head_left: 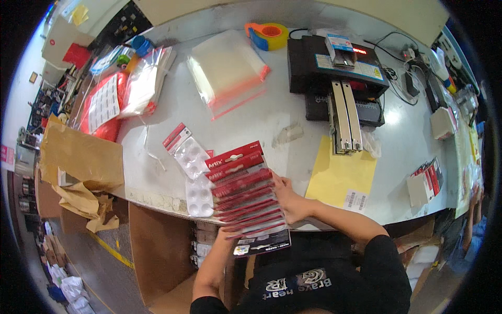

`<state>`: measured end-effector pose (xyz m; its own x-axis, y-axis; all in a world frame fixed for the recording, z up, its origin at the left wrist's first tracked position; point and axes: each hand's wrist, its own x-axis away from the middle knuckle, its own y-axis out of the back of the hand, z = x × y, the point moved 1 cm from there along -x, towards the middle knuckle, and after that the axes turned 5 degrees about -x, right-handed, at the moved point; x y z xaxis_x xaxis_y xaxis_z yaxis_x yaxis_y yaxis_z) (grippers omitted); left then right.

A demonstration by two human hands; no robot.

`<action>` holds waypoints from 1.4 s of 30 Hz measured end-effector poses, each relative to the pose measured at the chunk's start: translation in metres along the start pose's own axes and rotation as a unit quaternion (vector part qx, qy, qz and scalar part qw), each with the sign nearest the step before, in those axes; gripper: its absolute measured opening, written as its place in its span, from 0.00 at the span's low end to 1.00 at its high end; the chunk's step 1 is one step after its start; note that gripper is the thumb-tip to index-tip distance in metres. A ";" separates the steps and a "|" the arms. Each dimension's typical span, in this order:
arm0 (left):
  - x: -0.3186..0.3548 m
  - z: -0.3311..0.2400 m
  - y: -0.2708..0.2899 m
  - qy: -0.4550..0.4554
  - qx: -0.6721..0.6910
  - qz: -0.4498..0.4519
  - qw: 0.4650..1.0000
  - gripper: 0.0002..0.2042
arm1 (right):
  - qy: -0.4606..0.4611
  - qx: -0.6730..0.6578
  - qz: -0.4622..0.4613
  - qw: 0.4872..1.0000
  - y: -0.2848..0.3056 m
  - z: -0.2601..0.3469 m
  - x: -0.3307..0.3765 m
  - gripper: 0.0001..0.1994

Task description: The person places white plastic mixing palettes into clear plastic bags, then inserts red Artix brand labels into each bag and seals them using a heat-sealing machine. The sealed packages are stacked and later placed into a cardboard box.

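Both my hands grip a fanned stack of red-topped card packs (246, 191) with hang holes, over the table's front edge. My right hand (286, 199) is closed on the stack's right edge. Under its lower left side is my left hand (228, 234), mostly covered by the packs, with its fingers against them. Just left of the stack, a white plastic palette with round wells (190, 158) in a red-headed pack lies on the table. Another white welled palette (199, 198) sits below it, partly under the stack.
Clear plastic bags (225, 68) lie at the back, beside an orange-and-yellow tape dispenser (269, 35). A black machine (340, 65) with metal rails stands back right, above a yellow sheet (340, 175). Brown paper (81, 154) is at left; an open cardboard box (159, 251) stands below the table edge.
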<state>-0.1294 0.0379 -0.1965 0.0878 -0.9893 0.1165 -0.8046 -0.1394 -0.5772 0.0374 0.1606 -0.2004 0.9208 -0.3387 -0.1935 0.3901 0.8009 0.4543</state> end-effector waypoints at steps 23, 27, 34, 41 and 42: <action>0.141 0.055 -0.049 -0.061 0.094 -0.137 0.984 0.43 | -0.130 -0.098 -0.165 0.973 -0.036 0.147 0.053 0.11; 0.145 0.056 -0.051 -0.065 0.096 -0.143 0.983 0.44 | -0.135 -0.109 -0.212 0.962 -0.033 0.148 0.056 0.16; 0.143 0.062 -0.050 -0.052 0.099 -0.137 0.984 0.46 | 0.032 0.103 -0.146 0.983 -0.024 0.147 0.059 0.16; 0.138 0.061 -0.048 -0.041 0.093 -0.138 0.985 0.47 | -0.009 0.079 -0.085 0.993 -0.016 0.147 0.054 0.13; 0.138 0.061 -0.047 -0.039 0.091 -0.137 0.986 0.47 | -0.019 0.069 -0.092 0.993 -0.015 0.147 0.054 0.13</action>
<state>-0.0434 -0.0947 -0.2024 0.3380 -0.9126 0.2299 -0.6265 -0.4005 -0.6686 0.0812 0.0579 -0.0894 0.8322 -0.4936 -0.2527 0.5459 0.6490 0.5299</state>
